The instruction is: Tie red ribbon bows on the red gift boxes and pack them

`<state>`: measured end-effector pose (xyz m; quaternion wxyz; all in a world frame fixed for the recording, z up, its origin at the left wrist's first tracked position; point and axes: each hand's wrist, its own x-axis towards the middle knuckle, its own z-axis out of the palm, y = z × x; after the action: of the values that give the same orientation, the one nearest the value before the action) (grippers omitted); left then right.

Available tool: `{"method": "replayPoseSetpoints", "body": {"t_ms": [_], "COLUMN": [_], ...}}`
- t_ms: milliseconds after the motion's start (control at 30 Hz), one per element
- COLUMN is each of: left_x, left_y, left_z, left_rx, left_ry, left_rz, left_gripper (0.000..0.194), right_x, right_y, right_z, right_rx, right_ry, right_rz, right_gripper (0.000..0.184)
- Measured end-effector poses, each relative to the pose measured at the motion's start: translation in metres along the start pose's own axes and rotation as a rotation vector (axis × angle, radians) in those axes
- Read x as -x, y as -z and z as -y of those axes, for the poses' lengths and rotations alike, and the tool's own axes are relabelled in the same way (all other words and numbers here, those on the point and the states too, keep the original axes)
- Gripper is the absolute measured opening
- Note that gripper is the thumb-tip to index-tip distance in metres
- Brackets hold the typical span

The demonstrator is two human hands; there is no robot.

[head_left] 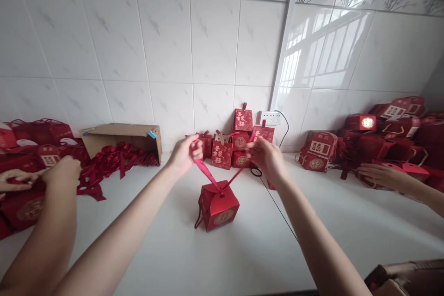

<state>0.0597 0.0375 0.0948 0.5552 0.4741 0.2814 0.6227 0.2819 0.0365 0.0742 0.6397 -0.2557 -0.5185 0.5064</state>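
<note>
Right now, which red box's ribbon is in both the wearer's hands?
The red box standing alone at front centre: its ribbon runs up to the left hand and right hand. The other boxes are farther back or off to the sides.

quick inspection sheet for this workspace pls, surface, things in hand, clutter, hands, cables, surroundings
surface: smooth white tabletop
things in hand: red cardboard box with gold oval emblem rests on it; red fabric ribbon runs from its top
clutter: dark red ribbon pile spilling from open brown cardboard carton; red printed boxes near the wall, more at both sides
hands: left hand and right hand hold the ribbon in their fingers; others' hands at both sides
cables: black cable at white power strip; thin black cord across tabletop
surroundings: white tiled wall with bamboo border
</note>
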Motion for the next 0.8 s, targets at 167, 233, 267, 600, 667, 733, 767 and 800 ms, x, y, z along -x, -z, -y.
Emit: {"method": "replayPoseSetpoints", "body": {"t_ms": [167,233,267,600,667,733,767,800], "left_x": [0.029,0.04,0.046,0.086,0.087,0.086,0.086,0.085], "left_y": [0.06,0.067,0.066,0.036,0.036,0.036,0.035,0.035], "left_z": [-0.002,0.009,0.016,0.07,0.072,0.072,0.072,0.072], "left_rx": [-0.389,-0.692,-0.851,-1.136,-1.01,-0.888,-0.849,-0.825], "left_ry": [0.261,0.326,0.314,0.303,0.374,0.445,0.472,0.495], "left_rz": [-0.037,0.01,0.067,0.384,0.43,0.459,0.456,0.446], "left_gripper": [0.038,0.044,0.046,0.04,0.042,0.043,0.044,0.045], "right_x": [0.026,0.032,0.035,0.09,0.098,0.102,0.103,0.103], "right_y": [0.047,0.05,0.048,0.011,0.015,0.018,0.02,0.02], "right_z": [0.015,0.008,0.002,-0.05,-0.051,-0.053,-0.055,-0.057], "right_rx": [0.304,0.583,0.725,1.054,0.932,0.761,0.668,0.581], "right_ry": [-0.02,-0.058,-0.101,-0.531,-0.508,-0.506,-0.512,-0.519], "right_rz": [-0.166,-0.159,-0.098,0.437,0.427,0.43,0.428,0.419], "right_gripper": [0.04,0.041,0.042,0.043,0.043,0.043,0.044,0.045]}}
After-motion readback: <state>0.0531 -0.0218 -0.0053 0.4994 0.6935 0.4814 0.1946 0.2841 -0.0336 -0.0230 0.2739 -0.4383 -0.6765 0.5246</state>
